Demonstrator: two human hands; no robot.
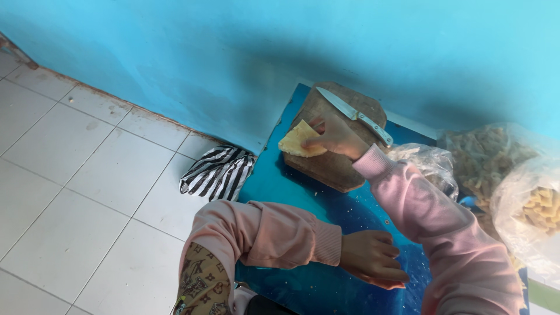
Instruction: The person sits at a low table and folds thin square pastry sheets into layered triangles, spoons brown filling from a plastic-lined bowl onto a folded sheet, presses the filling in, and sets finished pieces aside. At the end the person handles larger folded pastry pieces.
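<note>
Your left hand (373, 259) lay low in the middle of the frame, fingers loosely curled, resting on the blue sheet (303, 192) and holding nothing. Higher up, your right hand (337, 137) pinched a flat yellow dough piece (296, 140) at the left edge of the wooden board (332, 166), its point aimed upward. A knife (356, 115) lay on the board, blade pointing upper left.

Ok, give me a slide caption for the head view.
Right hand presses yellow dough sheet onto wooden board beside a knife; left hand rests on blue mat.
</note>
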